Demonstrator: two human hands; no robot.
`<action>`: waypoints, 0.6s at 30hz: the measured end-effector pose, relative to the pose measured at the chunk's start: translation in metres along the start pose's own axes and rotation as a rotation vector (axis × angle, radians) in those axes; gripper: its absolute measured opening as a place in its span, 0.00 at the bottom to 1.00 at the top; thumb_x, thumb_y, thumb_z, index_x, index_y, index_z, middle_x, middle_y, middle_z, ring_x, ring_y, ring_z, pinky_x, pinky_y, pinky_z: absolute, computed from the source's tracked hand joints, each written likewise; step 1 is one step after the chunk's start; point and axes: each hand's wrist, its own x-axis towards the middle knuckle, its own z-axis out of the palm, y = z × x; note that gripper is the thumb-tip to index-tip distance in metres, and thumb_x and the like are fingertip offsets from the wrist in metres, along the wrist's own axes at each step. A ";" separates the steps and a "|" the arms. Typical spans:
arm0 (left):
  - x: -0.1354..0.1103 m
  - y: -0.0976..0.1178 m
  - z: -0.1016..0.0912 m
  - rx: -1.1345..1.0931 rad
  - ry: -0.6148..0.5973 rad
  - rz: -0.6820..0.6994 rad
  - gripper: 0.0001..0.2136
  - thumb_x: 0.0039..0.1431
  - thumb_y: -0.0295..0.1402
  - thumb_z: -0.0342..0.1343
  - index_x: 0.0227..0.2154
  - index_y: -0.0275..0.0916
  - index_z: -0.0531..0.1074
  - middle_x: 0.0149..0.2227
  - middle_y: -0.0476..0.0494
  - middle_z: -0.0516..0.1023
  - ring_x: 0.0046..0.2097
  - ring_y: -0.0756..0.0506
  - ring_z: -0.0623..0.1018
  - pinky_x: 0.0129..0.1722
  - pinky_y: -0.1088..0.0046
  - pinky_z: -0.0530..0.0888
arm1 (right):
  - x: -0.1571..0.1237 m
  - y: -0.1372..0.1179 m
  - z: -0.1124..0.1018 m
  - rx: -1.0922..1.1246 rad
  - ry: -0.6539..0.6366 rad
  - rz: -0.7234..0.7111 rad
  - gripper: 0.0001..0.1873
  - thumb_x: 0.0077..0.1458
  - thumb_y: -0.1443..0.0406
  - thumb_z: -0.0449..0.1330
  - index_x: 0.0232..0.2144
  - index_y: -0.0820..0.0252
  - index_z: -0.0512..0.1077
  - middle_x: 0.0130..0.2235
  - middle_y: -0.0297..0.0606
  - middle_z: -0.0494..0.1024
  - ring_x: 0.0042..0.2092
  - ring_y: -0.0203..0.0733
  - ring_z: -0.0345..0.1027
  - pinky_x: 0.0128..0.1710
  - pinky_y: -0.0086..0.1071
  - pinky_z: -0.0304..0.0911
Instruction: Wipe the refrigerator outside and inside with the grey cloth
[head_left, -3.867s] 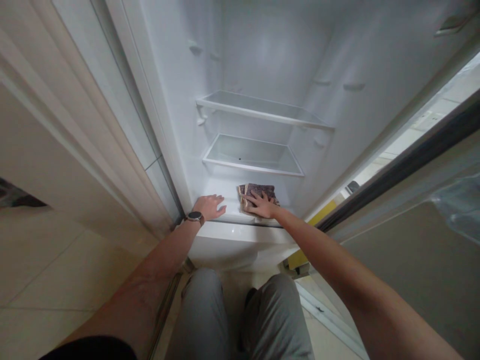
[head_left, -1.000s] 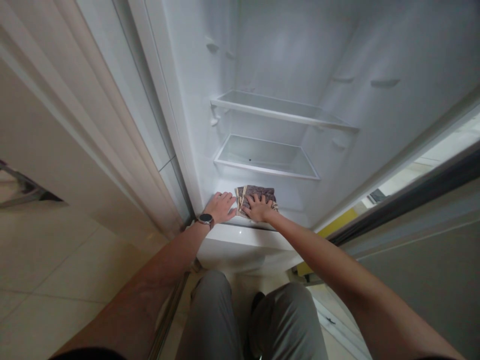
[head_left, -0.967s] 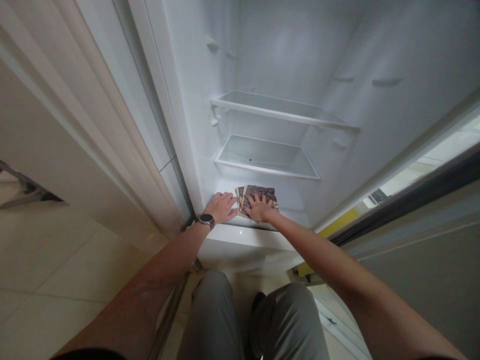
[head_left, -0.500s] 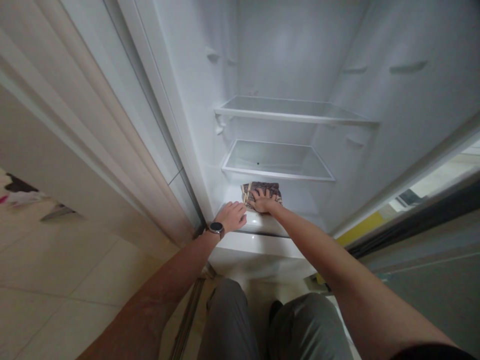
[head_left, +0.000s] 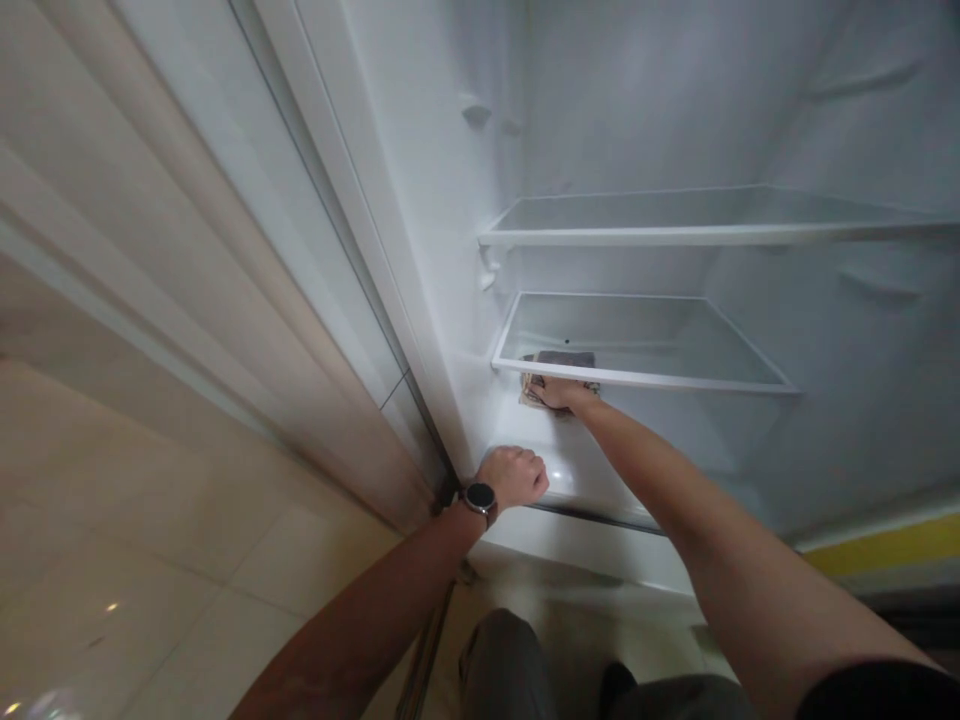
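Observation:
Deep on the fridge's bottom surface, my right hand (head_left: 559,391) presses down on a folded, patterned brown-and-beige cloth (head_left: 580,359), its fingers closed over the near part. The back of the cloth shows through the glass of the lower shelf (head_left: 637,325). My left hand (head_left: 514,474), with a dark round watch (head_left: 480,496) on the wrist, is curled into a fist and rests at the front left of the fridge floor (head_left: 592,480). Nothing shows in that fist.
A wider glass shelf (head_left: 675,236) crosses above the lower one. Moulded shelf supports (head_left: 475,110) stick out from the side walls. The fridge door (head_left: 225,300) stands open on the left, over a tiled floor (head_left: 195,590). My knees are below the front edge.
My right hand has pushed the cloth deeper, under the lower shelf. My left hand has drawn away from the cloth and curled its fingers. The view has shifted left.

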 end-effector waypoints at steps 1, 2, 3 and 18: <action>0.000 0.000 0.000 -0.006 -0.013 0.000 0.12 0.63 0.33 0.51 0.31 0.37 0.80 0.30 0.37 0.80 0.33 0.40 0.80 0.30 0.63 0.71 | 0.008 0.000 0.001 0.014 0.039 -0.018 0.39 0.67 0.41 0.42 0.72 0.50 0.54 0.74 0.49 0.50 0.71 0.69 0.45 0.68 0.64 0.41; 0.000 0.000 0.000 -0.012 -0.026 0.001 0.13 0.63 0.33 0.52 0.31 0.37 0.80 0.30 0.36 0.80 0.33 0.40 0.80 0.30 0.63 0.71 | 0.016 -0.001 0.002 0.025 0.086 -0.034 0.37 0.67 0.42 0.42 0.71 0.48 0.56 0.74 0.48 0.50 0.71 0.70 0.44 0.67 0.65 0.41; 0.000 0.000 0.000 -0.019 -0.038 0.004 0.12 0.63 0.34 0.52 0.32 0.37 0.81 0.30 0.36 0.80 0.33 0.40 0.80 0.30 0.63 0.71 | 0.023 -0.001 0.004 0.031 0.134 -0.041 0.36 0.68 0.42 0.43 0.71 0.46 0.57 0.74 0.47 0.50 0.71 0.70 0.44 0.66 0.66 0.41; -0.001 -0.001 0.006 -0.007 -0.058 -0.024 0.14 0.64 0.35 0.51 0.34 0.36 0.81 0.32 0.35 0.81 0.34 0.39 0.81 0.31 0.63 0.74 | 0.011 -0.020 0.008 0.019 0.087 -0.012 0.38 0.67 0.42 0.42 0.72 0.50 0.55 0.75 0.47 0.49 0.73 0.68 0.41 0.69 0.63 0.38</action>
